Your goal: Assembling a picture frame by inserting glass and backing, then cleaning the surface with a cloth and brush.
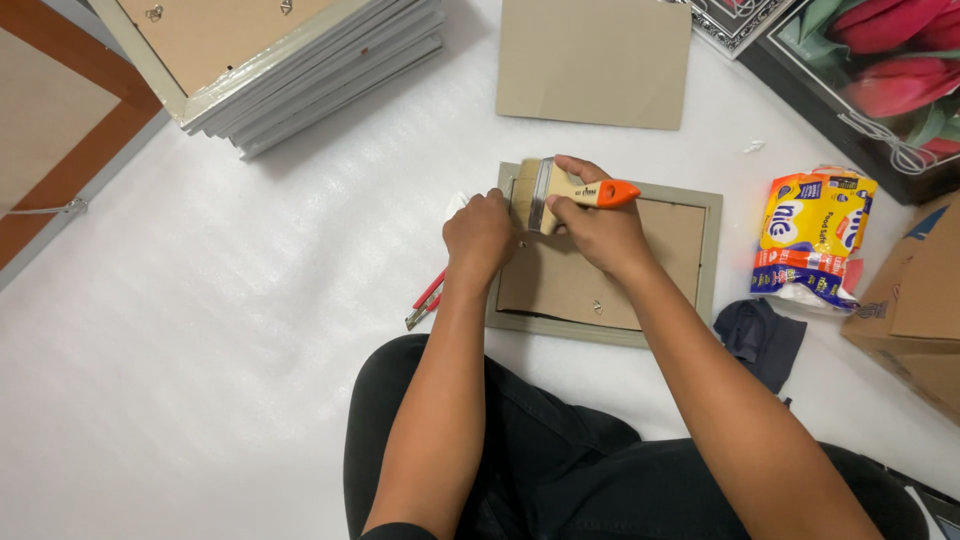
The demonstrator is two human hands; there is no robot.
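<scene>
Your right hand (598,232) reaches in from the lower right, fingers wrapped around the brush (562,190) handle. Your left hand (478,238) is curled into a loose fist, pressing on the left edge of the frame (710,250); what its fingers hold cannot be told. The brush has a wooden handle with an orange tip and pale bristles. It lies over the frame's upper left corner, long axis along the frame's top edge, bristles left, tip right. The frame lies back up.

One brush (560,190), one frame (700,215) under two hands. One cardboard sheet (595,60), one cloth (762,340), one packet (812,240)
</scene>
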